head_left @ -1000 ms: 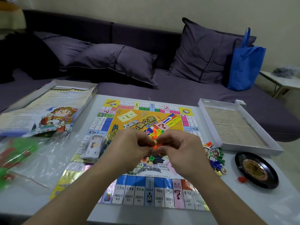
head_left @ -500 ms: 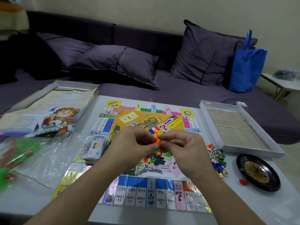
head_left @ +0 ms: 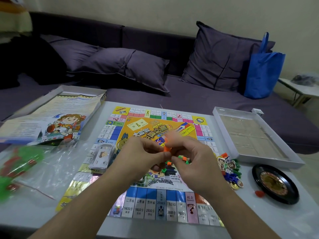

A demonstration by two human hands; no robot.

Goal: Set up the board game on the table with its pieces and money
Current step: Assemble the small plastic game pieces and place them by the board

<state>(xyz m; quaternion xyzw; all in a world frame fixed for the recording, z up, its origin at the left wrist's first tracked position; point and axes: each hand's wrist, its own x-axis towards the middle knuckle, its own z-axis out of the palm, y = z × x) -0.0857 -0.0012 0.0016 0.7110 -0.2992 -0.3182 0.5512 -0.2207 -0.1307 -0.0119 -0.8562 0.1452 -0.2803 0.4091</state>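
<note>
Both hands meet over the middle of the game board [head_left: 138, 200], which lies flat on the white bench [head_left: 293, 221]. The left hand [head_left: 139, 157] and right hand [head_left: 195, 163] each have their fingers [head_left: 160, 155] curled in, pinched together on a small orange piece [head_left: 167, 149] held between the two. Just beneath the fingers, loose green and orange pieces [head_left: 181, 159] sit scattered on the board. Left of the fingers, a stack of play money [head_left: 101, 156] rests on the board's edge. Right of them, a heap of tokens [head_left: 229, 168] lies on the bench, near a black roulette wheel [head_left: 275, 184] and the open box tray [head_left: 255, 137].
</note>
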